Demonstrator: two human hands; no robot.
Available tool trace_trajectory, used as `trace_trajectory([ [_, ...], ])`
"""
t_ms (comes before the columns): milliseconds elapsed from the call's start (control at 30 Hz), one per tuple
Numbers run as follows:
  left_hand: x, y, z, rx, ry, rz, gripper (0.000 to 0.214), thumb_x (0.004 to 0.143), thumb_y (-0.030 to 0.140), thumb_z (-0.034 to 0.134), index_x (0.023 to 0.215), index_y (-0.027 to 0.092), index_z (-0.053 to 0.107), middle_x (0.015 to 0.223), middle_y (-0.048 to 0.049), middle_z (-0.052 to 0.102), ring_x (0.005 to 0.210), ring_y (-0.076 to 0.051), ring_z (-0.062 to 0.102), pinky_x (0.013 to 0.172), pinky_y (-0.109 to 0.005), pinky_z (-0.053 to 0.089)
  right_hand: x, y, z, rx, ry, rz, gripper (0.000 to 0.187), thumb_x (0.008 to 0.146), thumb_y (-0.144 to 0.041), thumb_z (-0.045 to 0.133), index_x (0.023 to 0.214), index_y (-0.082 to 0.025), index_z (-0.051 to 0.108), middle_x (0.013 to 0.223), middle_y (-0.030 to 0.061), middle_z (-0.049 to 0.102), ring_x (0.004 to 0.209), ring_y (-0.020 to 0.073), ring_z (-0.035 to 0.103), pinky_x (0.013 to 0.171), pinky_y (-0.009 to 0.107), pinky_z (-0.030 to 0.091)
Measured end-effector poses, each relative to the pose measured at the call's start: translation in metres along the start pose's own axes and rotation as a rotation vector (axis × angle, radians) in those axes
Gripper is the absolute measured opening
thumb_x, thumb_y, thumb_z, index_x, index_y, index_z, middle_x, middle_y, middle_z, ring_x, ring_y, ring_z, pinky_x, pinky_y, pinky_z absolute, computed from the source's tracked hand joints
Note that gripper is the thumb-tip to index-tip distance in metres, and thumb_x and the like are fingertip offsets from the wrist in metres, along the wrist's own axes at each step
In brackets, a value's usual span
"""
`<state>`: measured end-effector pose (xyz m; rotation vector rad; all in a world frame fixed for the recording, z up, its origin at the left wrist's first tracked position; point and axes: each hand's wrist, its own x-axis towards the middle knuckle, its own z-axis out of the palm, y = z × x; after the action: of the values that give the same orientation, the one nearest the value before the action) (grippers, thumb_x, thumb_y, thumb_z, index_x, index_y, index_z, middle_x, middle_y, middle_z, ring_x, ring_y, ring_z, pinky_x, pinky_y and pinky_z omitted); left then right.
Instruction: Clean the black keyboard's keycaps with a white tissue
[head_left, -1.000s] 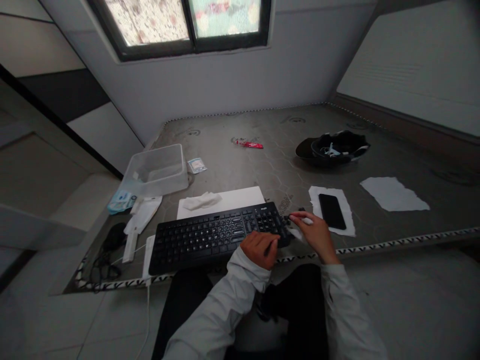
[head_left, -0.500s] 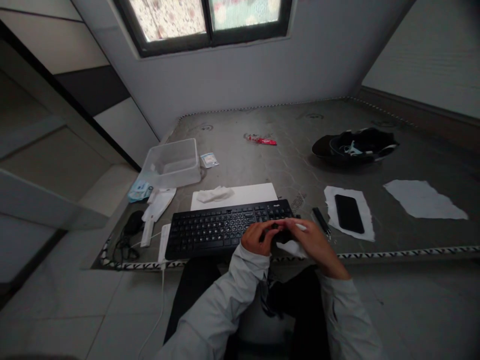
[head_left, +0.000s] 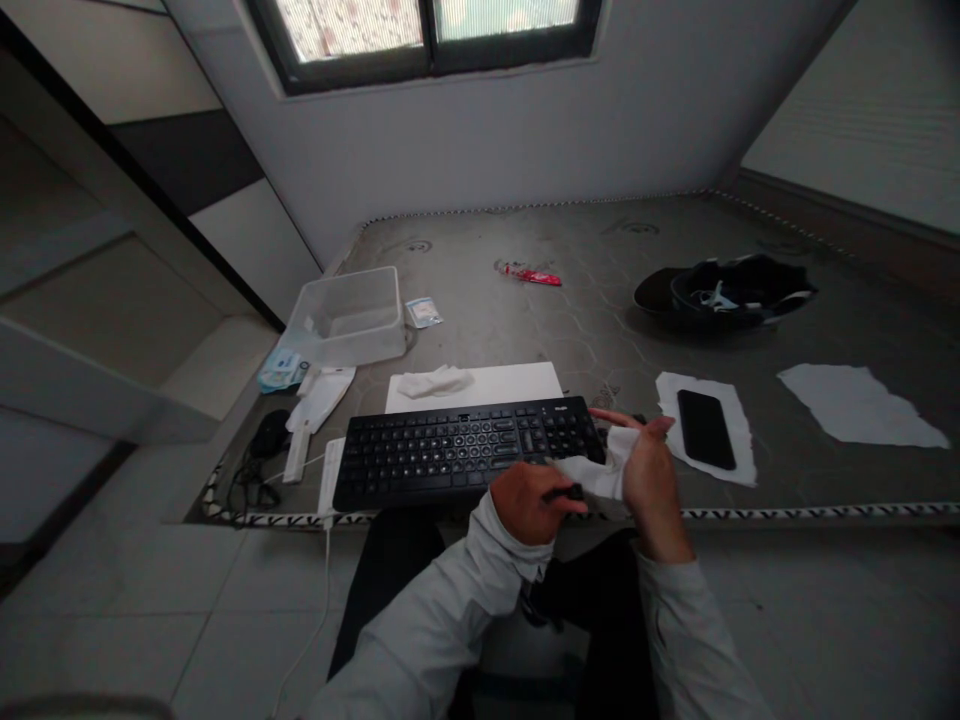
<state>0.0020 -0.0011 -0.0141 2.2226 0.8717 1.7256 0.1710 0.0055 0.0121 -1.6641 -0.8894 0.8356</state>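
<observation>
The grey patterned surface [head_left: 480, 325] carries a black keyboard [head_left: 450, 446], a clear box [head_left: 367, 347], a dark cap [head_left: 757, 298] and white paper [head_left: 862, 403].

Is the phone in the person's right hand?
No, the phone lies on white paper, while the right hand holds a white tissue.

The dim room has a bright, dark-framed window [head_left: 430, 40] in its grey wall [head_left: 487, 145] and pale floor tiles [head_left: 112, 640].
</observation>
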Motion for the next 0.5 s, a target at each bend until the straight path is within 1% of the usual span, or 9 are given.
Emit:
trace_trajectory([
  [67,0.0,0.004,0.0,0.007,-0.063,0.09,0.031,0.09,0.048,0.054,0.091,0.018,0.063,0.069,-0.0022,0.07,0.067,-0.013,0.067,0.063,-0.022,0.051,-0.003,-0.004,0.001,-0.008,0.026,-0.006,0.098,0.081,-0.08,0.001,0.113,-0.018,0.07,0.088,0.0106,0.073,0.086,0.0261,0.067,0.069,0.033,0.051],
  [100,0.0,0.004,0.001,0.021,-0.081,0.113,0.031,0.09,0.048,0.054,0.091,0.018,0.063,0.07,-0.0022,0.07,0.067,-0.013,0.067,0.064,-0.022,0.051,-0.006,-0.007,0.002,-0.018,0.031,-0.021,0.098,0.081,-0.08,0.0,0.113,-0.018,0.07,0.088,0.0107,0.073,0.085,0.026,0.067,0.069,0.033,0.051],
  [167,0.001,0.003,0.004,0.06,-0.082,0.108,0.033,0.091,0.047,0.052,0.09,0.017,0.064,0.073,-0.0029,0.071,0.068,-0.013,0.067,0.064,-0.023,0.052,-0.012,-0.013,0.005,-0.04,0.022,-0.062,0.097,0.082,-0.079,0.002,0.11,-0.017,0.072,0.084,0.0105,0.073,0.081,0.0251,0.067,0.066,0.032,0.049],
  [233,0.003,-0.001,0.008,0.09,-0.063,0.05,0.035,0.091,0.048,0.051,0.088,0.017,0.065,0.076,-0.0044,0.071,0.07,-0.014,0.067,0.065,-0.023,0.053,-0.018,-0.018,0.008,-0.034,-0.002,-0.079,0.094,0.084,-0.078,0.006,0.105,-0.016,0.074,0.076,0.0095,0.072,0.072,0.0231,0.066,0.062,0.03,0.048],
  [333,0.005,-0.007,0.011,0.099,-0.016,-0.048,0.036,0.091,0.049,0.051,0.087,0.017,0.067,0.081,-0.0064,0.069,0.073,-0.014,0.067,0.064,-0.023,0.054,-0.021,-0.02,0.012,0.076,-0.091,-0.005,0.085,0.084,-0.078,0.018,0.1,-0.017,0.075,0.073,0.0078,0.072,0.068,0.0213,0.065,0.059,0.029,0.047],
  [400,0.006,-0.011,0.011,0.093,0.014,-0.096,0.035,0.09,0.049,0.053,0.088,0.017,0.068,0.082,-0.0068,0.068,0.073,-0.015,0.066,0.064,-0.023,0.055,-0.019,-0.017,0.014,0.203,-0.18,0.076,0.08,0.084,-0.079,0.025,0.099,-0.018,0.075,0.078,0.0081,0.073,0.074,0.0223,0.067,0.061,0.029,0.049],
  [500,0.005,-0.013,0.011,0.096,0.027,-0.139,0.032,0.089,0.047,0.056,0.087,0.018,0.068,0.083,-0.0066,0.067,0.071,-0.014,0.065,0.063,-0.023,0.055,-0.017,-0.014,0.015,0.404,-0.334,0.182,0.074,0.083,-0.077,0.036,0.098,-0.016,0.075,0.081,0.0098,0.074,0.081,0.0245,0.068,0.065,0.03,0.051],
])
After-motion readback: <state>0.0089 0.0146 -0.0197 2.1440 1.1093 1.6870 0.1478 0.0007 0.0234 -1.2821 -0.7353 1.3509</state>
